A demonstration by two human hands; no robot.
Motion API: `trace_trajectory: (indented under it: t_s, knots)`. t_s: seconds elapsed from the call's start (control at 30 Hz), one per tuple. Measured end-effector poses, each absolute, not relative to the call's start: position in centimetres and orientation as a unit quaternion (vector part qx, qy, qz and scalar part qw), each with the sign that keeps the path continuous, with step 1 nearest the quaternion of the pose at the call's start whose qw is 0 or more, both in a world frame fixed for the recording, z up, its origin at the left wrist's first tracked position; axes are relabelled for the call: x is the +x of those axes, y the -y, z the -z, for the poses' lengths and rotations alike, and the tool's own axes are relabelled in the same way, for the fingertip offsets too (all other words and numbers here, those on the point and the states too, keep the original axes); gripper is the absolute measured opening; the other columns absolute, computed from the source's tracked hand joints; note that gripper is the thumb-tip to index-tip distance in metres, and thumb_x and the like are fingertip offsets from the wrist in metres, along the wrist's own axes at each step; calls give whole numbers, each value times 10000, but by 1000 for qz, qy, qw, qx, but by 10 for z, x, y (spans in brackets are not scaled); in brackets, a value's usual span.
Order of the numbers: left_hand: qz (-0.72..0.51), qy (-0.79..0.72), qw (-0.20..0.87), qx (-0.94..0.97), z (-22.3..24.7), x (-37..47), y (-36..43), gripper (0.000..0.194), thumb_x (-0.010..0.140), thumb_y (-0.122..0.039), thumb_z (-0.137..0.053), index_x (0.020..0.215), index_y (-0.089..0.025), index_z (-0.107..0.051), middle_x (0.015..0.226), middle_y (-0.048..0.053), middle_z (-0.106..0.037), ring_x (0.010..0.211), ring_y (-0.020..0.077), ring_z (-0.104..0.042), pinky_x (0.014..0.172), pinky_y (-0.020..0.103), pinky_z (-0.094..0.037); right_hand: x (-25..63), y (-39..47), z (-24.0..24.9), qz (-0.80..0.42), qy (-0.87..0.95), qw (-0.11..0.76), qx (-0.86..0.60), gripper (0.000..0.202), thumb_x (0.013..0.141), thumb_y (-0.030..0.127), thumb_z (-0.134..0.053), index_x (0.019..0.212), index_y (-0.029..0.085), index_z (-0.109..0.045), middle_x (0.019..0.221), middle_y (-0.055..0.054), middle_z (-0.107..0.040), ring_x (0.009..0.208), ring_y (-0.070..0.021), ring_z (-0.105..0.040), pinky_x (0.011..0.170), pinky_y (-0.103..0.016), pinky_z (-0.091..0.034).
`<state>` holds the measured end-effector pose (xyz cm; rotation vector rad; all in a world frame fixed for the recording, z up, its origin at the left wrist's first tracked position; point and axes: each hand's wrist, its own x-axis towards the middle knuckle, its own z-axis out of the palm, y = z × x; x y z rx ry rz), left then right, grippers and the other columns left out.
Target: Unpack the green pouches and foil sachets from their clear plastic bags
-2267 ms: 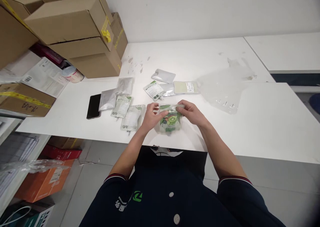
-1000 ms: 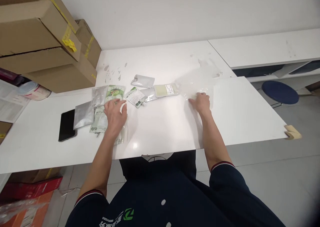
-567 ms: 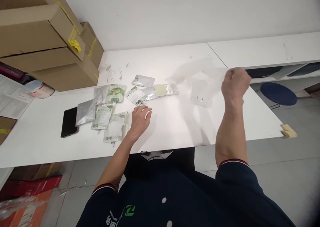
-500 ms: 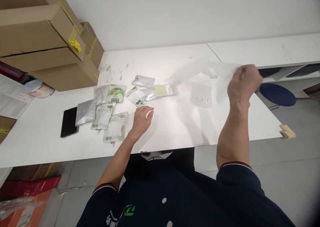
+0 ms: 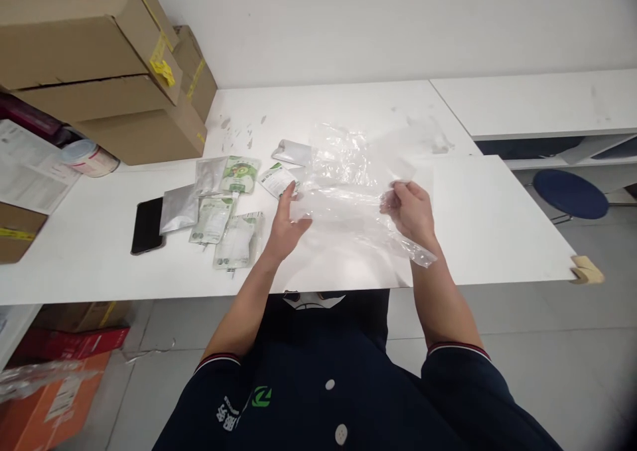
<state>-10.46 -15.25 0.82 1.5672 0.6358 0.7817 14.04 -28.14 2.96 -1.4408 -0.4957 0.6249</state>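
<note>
A large clear plastic bag [image 5: 343,162] spreads crumpled above the middle of the white table. My right hand [image 5: 411,209] pinches its right side, and a loose end dangles past the wrist. At the bag's left edge my left hand [image 5: 288,229] has thumb and fingers apart, holding nothing that I can see. Just beyond it lie a white-and-green packet [image 5: 279,180] and a silver pouch [image 5: 293,152], partly behind the film. Left of that hand are a clear pouch with green print [image 5: 236,244], a similar pouch [image 5: 213,219] and a green packet with a fruit picture [image 5: 241,172].
A black phone [image 5: 147,225] lies by a silver foil pouch [image 5: 179,209]. Cardboard boxes [image 5: 74,53] are stacked at the back left, with a tub [image 5: 89,158] below. A blue stool [image 5: 570,192] stands right of the table [image 5: 497,239], whose corner has a pale guard [image 5: 587,269].
My right hand has come from the far right to the middle, drawing the clear bag across. My left hand has turned, its thumb and fingers now wider apart. The view has shifted slightly.
</note>
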Motion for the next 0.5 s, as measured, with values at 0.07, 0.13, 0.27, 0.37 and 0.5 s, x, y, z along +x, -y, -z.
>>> trace_trajectory:
  t_s: [0.07,0.13,0.27,0.37,0.5]
  knots:
    - [-305,-298,659,619,-7,-126,148,752,828,-809,-404,1339,-276,-547,1435,126,-518,1243,298,-555,852,408,-568,132,274,-14,-306,224,660,-649,263,836,463,-611,888,223,-518,659,29,-603,520,-98,-566,516,-253,-515]
    - [-275,-336,711,553,-7,-147,146,806,837,-840,-265,1214,-229,-633,1397,155,-549,1208,322,-575,787,442,-590,122,265,-3,-322,231,643,-655,296,840,506,-591,898,231,-497,684,25,-623,523,-102,-577,509,-252,-513]
    - [-249,-400,663,582,0,-179,151,655,739,-550,-739,1307,-272,-571,1446,137,-494,1205,299,-574,860,442,-577,99,242,9,-395,228,616,-642,288,835,490,-603,892,232,-488,692,10,-665,500,-104,-572,503,-254,-510]
    - [-208,-380,601,672,5,-197,160,877,690,-379,-805,1462,-346,-391,1548,123,-351,1247,285,-546,984,449,-519,89,221,16,-454,198,589,-639,238,841,421,-618,855,227,-482,681,-11,-684,479,-109,-563,503,-263,-506]
    - [-212,-395,421,789,8,-211,173,769,819,-422,-681,1494,-385,-315,1583,101,-227,1407,320,-370,1084,525,-428,87,202,22,-479,204,564,-641,194,856,370,-619,855,225,-492,750,-50,-717,531,-136,-600,563,-303,-532]
